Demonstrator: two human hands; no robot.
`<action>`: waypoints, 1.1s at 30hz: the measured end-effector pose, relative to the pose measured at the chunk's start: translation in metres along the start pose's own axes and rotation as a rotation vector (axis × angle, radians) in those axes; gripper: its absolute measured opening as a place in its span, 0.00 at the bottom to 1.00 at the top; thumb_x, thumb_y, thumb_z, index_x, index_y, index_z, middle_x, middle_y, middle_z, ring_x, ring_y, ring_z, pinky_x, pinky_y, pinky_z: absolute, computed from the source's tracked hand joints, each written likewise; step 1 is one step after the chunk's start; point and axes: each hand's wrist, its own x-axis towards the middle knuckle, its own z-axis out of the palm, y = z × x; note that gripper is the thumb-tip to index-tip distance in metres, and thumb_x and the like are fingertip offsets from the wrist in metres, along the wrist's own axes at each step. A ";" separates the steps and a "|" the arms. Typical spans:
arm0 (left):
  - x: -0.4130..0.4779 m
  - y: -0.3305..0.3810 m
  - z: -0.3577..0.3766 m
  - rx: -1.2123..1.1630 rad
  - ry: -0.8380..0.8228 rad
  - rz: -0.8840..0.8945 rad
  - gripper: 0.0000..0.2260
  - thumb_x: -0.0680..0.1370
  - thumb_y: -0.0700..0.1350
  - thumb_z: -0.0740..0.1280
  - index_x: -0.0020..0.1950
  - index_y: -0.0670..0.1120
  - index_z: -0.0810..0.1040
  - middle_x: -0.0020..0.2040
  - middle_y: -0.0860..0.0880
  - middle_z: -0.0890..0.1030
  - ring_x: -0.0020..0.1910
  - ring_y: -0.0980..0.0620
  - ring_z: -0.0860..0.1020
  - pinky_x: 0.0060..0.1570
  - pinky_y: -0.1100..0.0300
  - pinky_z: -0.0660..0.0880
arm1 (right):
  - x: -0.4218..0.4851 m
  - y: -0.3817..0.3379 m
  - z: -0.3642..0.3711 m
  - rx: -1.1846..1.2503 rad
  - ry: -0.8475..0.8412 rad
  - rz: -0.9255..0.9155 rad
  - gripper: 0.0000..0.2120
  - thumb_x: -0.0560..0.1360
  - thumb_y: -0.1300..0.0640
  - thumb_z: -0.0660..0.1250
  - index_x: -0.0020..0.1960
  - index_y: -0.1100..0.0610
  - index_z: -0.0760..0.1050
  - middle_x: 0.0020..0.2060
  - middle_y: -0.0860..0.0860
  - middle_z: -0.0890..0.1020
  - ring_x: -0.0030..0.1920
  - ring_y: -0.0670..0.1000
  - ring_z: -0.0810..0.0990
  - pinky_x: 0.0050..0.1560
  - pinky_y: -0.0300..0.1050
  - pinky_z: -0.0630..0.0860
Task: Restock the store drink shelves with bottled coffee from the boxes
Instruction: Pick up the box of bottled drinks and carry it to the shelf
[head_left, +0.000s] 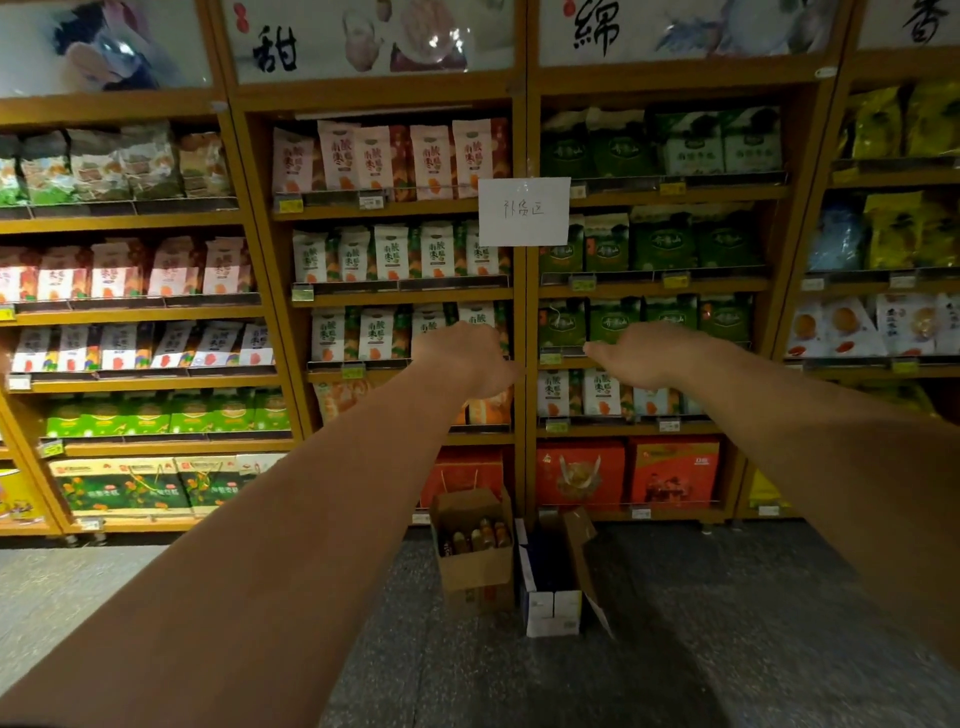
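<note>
Both my arms stretch forward at shelf height. My left hand (467, 358) and my right hand (641, 356) hang in the air with relaxed fingers and hold nothing. On the floor below them stands an open brown cardboard box (475, 569) with several bottles (480, 535) upright inside. Right beside it is an open white and dark blue box (550, 597); its contents are too dark to make out.
Wooden shelving (522, 322) full of snack bags covers the wall ahead, with red gift boxes (623, 473) on the bottom row. A white paper sign (523, 210) is taped to the middle post. Grey speckled floor (727, 623) spreads around the boxes.
</note>
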 end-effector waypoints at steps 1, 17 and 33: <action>0.013 -0.005 0.002 -0.005 -0.003 0.005 0.23 0.78 0.63 0.55 0.62 0.48 0.74 0.54 0.48 0.78 0.54 0.46 0.77 0.45 0.55 0.71 | 0.013 -0.004 -0.001 0.007 0.005 0.007 0.34 0.80 0.36 0.45 0.71 0.61 0.67 0.73 0.60 0.65 0.70 0.60 0.67 0.67 0.50 0.67; 0.163 -0.098 0.047 -0.006 -0.027 0.090 0.24 0.78 0.63 0.55 0.65 0.48 0.73 0.57 0.47 0.78 0.54 0.46 0.76 0.47 0.54 0.73 | 0.162 -0.083 0.027 0.050 0.024 0.061 0.34 0.80 0.37 0.44 0.71 0.62 0.67 0.74 0.59 0.63 0.70 0.59 0.68 0.69 0.52 0.66; 0.249 -0.096 0.086 0.008 -0.038 0.097 0.21 0.78 0.62 0.56 0.58 0.48 0.76 0.54 0.48 0.79 0.52 0.47 0.77 0.44 0.56 0.69 | 0.260 -0.068 0.049 0.031 -0.039 0.084 0.35 0.79 0.34 0.43 0.66 0.60 0.72 0.65 0.61 0.73 0.62 0.60 0.74 0.65 0.52 0.69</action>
